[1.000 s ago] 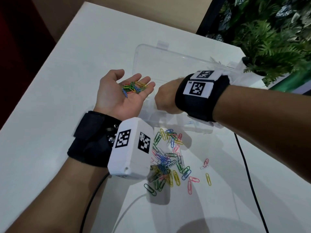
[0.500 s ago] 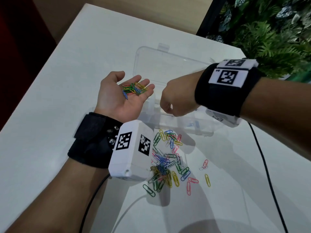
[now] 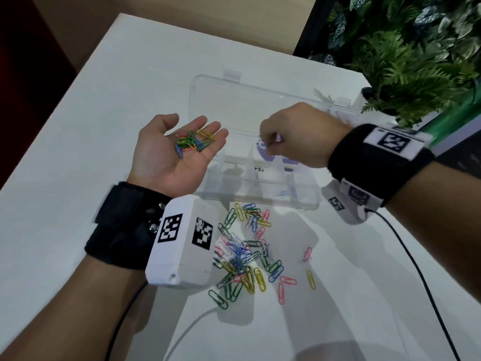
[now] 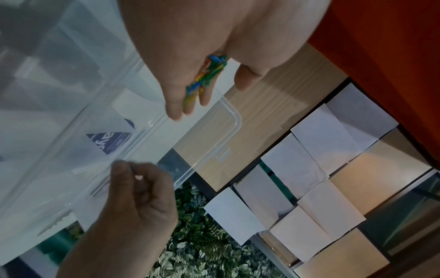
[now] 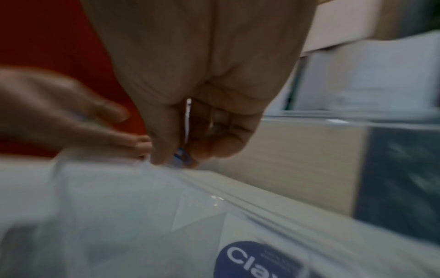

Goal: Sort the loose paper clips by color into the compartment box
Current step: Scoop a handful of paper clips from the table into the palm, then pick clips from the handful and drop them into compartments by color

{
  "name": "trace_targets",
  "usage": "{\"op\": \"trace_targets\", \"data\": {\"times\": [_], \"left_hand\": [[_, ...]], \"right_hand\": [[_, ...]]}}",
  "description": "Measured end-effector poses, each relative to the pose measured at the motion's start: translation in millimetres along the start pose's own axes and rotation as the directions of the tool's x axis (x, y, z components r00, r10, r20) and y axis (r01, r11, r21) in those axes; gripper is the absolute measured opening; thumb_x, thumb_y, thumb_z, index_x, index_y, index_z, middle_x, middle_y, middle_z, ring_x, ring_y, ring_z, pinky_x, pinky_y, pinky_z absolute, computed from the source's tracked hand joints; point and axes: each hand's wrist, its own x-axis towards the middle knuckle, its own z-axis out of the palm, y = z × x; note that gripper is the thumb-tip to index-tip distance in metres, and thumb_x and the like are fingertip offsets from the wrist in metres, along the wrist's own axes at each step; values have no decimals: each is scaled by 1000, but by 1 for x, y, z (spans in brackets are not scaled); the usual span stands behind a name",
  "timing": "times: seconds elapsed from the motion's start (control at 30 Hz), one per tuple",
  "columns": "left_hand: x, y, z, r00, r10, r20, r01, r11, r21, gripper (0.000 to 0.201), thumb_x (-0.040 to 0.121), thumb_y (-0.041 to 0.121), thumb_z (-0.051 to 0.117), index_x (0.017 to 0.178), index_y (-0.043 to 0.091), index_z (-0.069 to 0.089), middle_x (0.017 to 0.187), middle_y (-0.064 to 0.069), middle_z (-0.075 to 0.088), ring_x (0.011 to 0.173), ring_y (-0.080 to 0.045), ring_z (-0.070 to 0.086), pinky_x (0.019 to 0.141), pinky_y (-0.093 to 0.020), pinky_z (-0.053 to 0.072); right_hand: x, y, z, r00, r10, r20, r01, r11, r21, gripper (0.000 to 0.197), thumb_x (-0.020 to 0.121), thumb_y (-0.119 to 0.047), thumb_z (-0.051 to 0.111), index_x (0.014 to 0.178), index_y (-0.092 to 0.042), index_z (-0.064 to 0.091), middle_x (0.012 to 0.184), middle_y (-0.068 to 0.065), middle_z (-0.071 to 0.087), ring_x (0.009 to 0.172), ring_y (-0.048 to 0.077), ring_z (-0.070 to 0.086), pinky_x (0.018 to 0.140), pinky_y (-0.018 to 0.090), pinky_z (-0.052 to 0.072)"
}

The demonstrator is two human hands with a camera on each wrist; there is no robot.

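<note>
My left hand [image 3: 169, 157] lies palm up and flat to the left of the box, carrying a small heap of green, yellow, blue and red clips [image 3: 194, 142]; the left wrist view shows the same clips [image 4: 207, 75] on the fingers. My right hand [image 3: 270, 145] hovers over the clear compartment box [image 3: 260, 201], thumb and forefinger pinching a blue paper clip [image 5: 181, 157]. The box lid [image 3: 234, 105] lies open behind. A mixed pile of loose clips [image 3: 244, 254] sits on the white table in front of the box.
A few stray pink and yellow clips [image 3: 308, 254] lie right of the pile. A black cable [image 3: 416, 269] runs down the right side, a white cable [image 3: 192, 327] near the front. Green plants [image 3: 416, 61] stand at the back right.
My right hand has moved right, away from the left palm, and now hangs over the box with a clip pinched. The left hand has stayed in place.
</note>
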Motion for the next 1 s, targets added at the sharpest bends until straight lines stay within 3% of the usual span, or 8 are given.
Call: {"op": "trace_targets", "data": {"times": [0.07, 0.2, 0.33, 0.47, 0.6, 0.67, 0.77, 1.0], "left_hand": [[-3, -5, 5, 998, -26, 53, 27, 999, -18, 44, 97, 22, 39, 117, -14, 56, 115, -34, 61, 108, -47, 59, 99, -53, 45], [-7, -17, 18, 992, -61, 111, 61, 998, 8, 44, 97, 22, 39, 117, -14, 55, 114, -35, 61, 111, -48, 58, 99, -53, 45], [-6, -27, 31, 982, -87, 168, 79, 995, 54, 45, 97, 23, 38, 116, -14, 55, 117, -35, 60, 113, -48, 56, 98, -52, 45], [-4, -36, 34, 976, -106, 191, 82, 988, 130, 44, 97, 24, 37, 115, -11, 56, 119, -33, 60, 112, -47, 59, 98, -51, 46], [-5, -46, 30, 973, -122, 197, 83, 977, 196, 47, 96, 25, 35, 121, -11, 53, 123, -33, 58, 114, -45, 58, 92, -55, 47], [-5, -51, 25, 965, -140, 224, 94, 975, 204, 52, 96, 25, 32, 128, -12, 48, 126, -33, 56, 116, -42, 57, 96, -53, 45], [-3, -52, 21, 953, -164, 256, 110, 971, 212, 55, 96, 27, 27, 124, -14, 50, 124, -30, 57, 112, -36, 58, 100, -48, 43], [0, -51, 20, 954, -191, 230, 137, 963, 231, 62, 90, 28, 34, 140, -9, 37, 136, -29, 45, 109, -34, 55, 87, -36, 54]], "right_hand": [[-10, 16, -1, 991, 118, -57, -113, 990, 83, 8, 81, -20, 67, 78, -13, 64, 74, 0, 62, 73, 20, 53, 63, 31, 43], [-20, 34, 13, 971, 236, -23, -231, 965, 123, 11, 81, -18, 69, 73, -14, 63, 65, -6, 56, 60, 9, 47, 52, 24, 35], [-22, 35, 27, 959, 284, -19, -276, 943, 188, 11, 77, -23, 74, 80, -14, 69, 75, -1, 64, 75, 19, 58, 61, 26, 42], [-30, 34, 24, 922, 313, -227, -225, 911, 345, 15, 81, -28, 70, 87, -15, 69, 85, 0, 68, 77, 16, 59, 70, 29, 47], [-43, 10, 19, 842, 352, -410, -46, 803, 595, 5, 79, -28, 71, 82, -24, 68, 72, -12, 65, 58, -2, 54, 56, 10, 39], [-43, -7, 19, 865, 288, -410, 33, 784, 620, 6, 78, -25, 72, 83, -27, 69, 69, -15, 62, 60, -4, 54, 57, 7, 38], [-37, -18, 19, 907, 189, -376, 67, 818, 572, 15, 77, -22, 71, 91, -28, 74, 78, -11, 62, 66, -6, 51, 62, 6, 36], [-37, -27, 27, 928, 239, -285, -28, 808, 588, 14, 73, -34, 76, 82, -23, 74, 61, -17, 60, 61, -3, 52, 55, 12, 37]]}}
